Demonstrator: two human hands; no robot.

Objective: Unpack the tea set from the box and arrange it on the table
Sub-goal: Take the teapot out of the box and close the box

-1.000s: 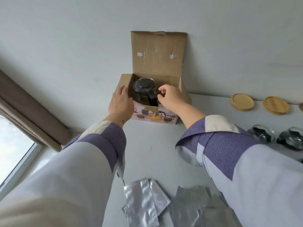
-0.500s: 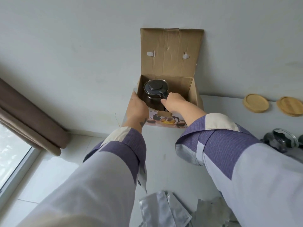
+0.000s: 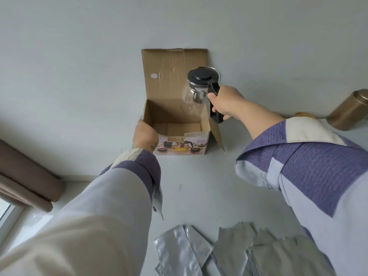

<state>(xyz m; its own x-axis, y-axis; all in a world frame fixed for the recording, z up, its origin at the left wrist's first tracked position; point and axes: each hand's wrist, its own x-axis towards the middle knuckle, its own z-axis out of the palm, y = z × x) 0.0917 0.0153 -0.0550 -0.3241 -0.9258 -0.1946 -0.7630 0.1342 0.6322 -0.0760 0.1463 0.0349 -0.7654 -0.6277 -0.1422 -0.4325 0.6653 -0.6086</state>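
Note:
An open cardboard box (image 3: 196,143) with a tea set printed on its front stands at the back of the white table, its lid flap up against the wall. Nothing shows inside the box. My right hand (image 3: 226,102) grips the black handle of a glass teapot (image 3: 196,92) with a black lid and holds it in the air above the box's right side. My left hand (image 3: 144,135) presses against the box's left front corner.
Several silver foil pouches (image 3: 209,253) lie on the table's near part. A brass-coloured tin (image 3: 350,111) stands at the far right by the wall, with a wooden disc (image 3: 304,114) partly hidden behind my right sleeve. A brown curtain (image 3: 23,176) and window are at the left.
My right hand closed on the teapot's handle inside the box and lifted the pot up and out to the right. My left hand stayed on the box's left side.

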